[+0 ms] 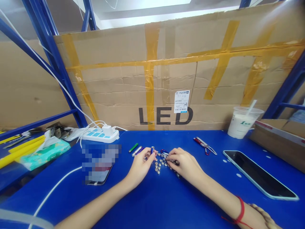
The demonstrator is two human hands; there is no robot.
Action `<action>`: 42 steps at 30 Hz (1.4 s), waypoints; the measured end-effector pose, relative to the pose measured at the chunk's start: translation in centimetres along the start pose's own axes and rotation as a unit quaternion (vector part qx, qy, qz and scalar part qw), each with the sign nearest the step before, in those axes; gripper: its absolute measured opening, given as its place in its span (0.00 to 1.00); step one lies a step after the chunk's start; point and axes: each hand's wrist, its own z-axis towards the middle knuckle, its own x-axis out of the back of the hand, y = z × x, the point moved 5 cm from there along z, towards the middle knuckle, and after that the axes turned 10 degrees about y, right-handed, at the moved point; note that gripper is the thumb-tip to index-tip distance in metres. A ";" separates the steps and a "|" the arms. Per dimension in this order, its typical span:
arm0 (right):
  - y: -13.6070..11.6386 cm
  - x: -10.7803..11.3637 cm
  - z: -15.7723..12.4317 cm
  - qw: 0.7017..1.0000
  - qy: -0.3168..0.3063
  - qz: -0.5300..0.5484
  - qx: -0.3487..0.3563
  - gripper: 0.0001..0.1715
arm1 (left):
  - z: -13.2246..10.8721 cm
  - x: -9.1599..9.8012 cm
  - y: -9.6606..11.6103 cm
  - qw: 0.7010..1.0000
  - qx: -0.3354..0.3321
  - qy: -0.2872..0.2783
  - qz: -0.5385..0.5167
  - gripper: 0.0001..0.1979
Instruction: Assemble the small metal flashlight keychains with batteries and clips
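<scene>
My left hand is closed around a small blue metal tube, held upright between thumb and fingers. Silver button cells lie loose on the blue tabletop between my hands. Over the right side of these cells, my right hand has its fingertips drawn together; anything in them is too small to make out. Part of a dark object shows under that hand. Just beyond my left hand are slim metal tubes, one green and others silver and purple. A blue carabiner clip lies behind the cells.
At the right lie a red penlight with a clip and a phone in a pale case. A drink cup stands behind them, beside a cardboard box. Another phone, a power strip and cables are on the left.
</scene>
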 end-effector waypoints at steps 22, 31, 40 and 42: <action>-1.0 3.0 -0.3 0.950 0.243 0.194 0.018 0.07 | -0.4 -0.2 1.0 0.984 -0.124 -0.032 0.121 0.14; -1.9 3.9 -0.7 0.920 0.296 0.245 0.079 0.05 | -1.3 -0.5 1.3 0.960 -0.217 -0.055 0.169 0.14; -1.4 2.9 -0.2 0.931 0.189 0.310 0.026 0.09 | -2.1 -0.9 1.5 0.964 -0.191 -0.124 0.134 0.14; -1.2 2.7 -0.1 0.940 0.160 0.302 0.022 0.11 | -2.4 -1.0 1.6 0.961 -0.192 -0.148 0.132 0.13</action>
